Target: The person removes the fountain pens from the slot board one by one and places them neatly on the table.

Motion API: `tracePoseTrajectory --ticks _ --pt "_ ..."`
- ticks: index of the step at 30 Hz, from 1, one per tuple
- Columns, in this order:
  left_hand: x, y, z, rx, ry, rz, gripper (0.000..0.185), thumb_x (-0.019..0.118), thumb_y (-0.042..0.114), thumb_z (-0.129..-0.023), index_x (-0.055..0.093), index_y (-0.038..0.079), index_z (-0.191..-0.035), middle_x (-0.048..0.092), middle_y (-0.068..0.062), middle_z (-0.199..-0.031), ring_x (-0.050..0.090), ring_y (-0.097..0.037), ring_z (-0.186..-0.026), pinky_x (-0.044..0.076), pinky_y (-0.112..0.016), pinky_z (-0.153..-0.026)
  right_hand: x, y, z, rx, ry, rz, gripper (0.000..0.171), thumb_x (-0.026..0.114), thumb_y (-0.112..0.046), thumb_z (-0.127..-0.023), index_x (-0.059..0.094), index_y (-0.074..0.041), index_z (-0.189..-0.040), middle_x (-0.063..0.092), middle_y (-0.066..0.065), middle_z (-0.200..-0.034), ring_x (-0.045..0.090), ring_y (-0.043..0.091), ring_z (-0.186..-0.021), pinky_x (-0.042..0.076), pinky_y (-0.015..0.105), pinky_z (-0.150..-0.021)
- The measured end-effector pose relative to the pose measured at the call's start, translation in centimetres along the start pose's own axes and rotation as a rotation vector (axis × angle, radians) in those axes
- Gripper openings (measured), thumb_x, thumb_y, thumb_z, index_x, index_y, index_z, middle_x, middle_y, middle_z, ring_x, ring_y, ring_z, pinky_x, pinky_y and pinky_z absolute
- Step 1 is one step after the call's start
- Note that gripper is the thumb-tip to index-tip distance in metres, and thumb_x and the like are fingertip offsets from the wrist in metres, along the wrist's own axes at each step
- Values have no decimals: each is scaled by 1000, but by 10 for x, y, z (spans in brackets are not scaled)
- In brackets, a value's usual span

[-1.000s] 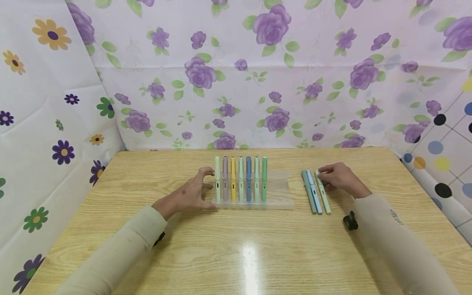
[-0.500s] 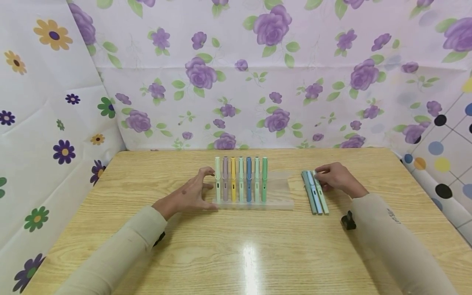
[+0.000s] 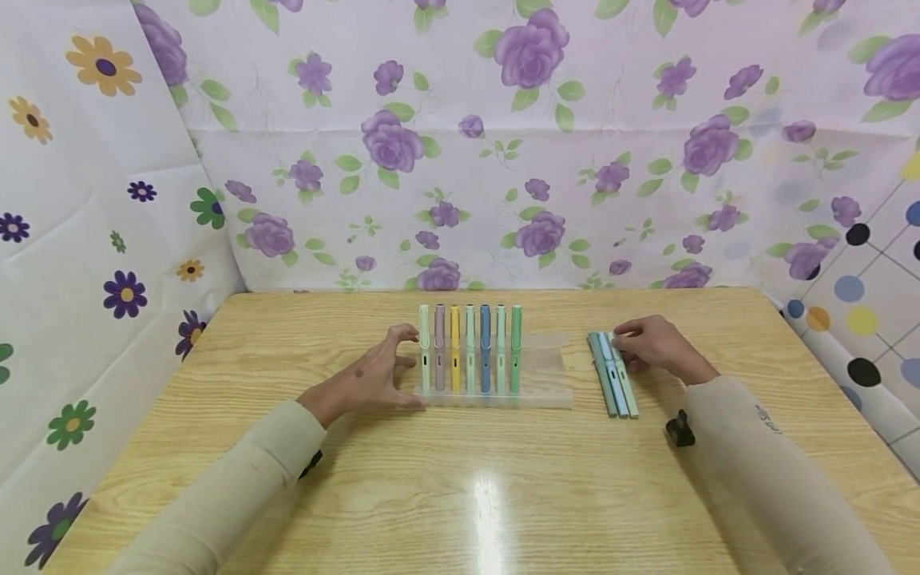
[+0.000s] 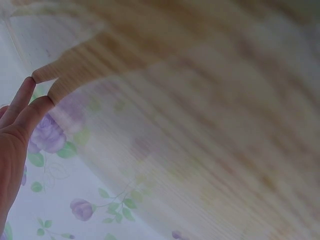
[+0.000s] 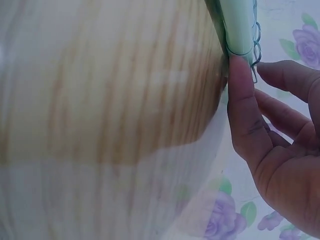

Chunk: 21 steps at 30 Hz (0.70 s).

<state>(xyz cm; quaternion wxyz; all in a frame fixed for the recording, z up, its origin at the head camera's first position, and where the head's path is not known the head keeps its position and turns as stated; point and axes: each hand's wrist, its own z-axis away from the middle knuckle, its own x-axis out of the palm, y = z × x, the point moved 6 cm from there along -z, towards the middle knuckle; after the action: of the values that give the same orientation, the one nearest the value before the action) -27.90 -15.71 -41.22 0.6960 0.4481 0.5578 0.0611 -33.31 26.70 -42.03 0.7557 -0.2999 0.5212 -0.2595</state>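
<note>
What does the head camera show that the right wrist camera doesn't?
Only the head view shows the left hand beside the clear tray, the seven pens lined up in it, and all three loose pens lying side by side. Only the right wrist view shows, up close, the thumb pressed against the pale green pen. Both show the right hand, that pen group and the wooden table.
</note>
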Motion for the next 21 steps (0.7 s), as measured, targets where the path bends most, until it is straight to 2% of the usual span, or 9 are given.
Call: tracePoseTrajectory --ticks 4,9,21 --pt "0 0 0 4 1 -6 101 90 26 -76 15 18 -143 29 -20 -152 56 -37 -126 38 -58 -107 -5 -3 2 -3 6 33 51 54 -19 -103 45 15 -140 62 32 -122 71 23 -84 60 36 -72" --pt "-1 -1 0 6 4 -9 100 90 24 -76 15 17 -143 29 -20 -151 56 -38 -125 38 -58 -108 -12 -13 5 -35 9 4 53 53 -24 -105 44 13 -142 57 33 -126 69 31 -95 59 39 -78" --pt "0 -1 0 2 -3 11 100 89 26 -77 16 16 -143 29 -19 -152 55 -38 -127 37 -59 -107 -2 -70 15 -186 -1 -59 47 54 -20 -105 49 11 -139 58 31 -130 64 40 -111 54 47 -92"
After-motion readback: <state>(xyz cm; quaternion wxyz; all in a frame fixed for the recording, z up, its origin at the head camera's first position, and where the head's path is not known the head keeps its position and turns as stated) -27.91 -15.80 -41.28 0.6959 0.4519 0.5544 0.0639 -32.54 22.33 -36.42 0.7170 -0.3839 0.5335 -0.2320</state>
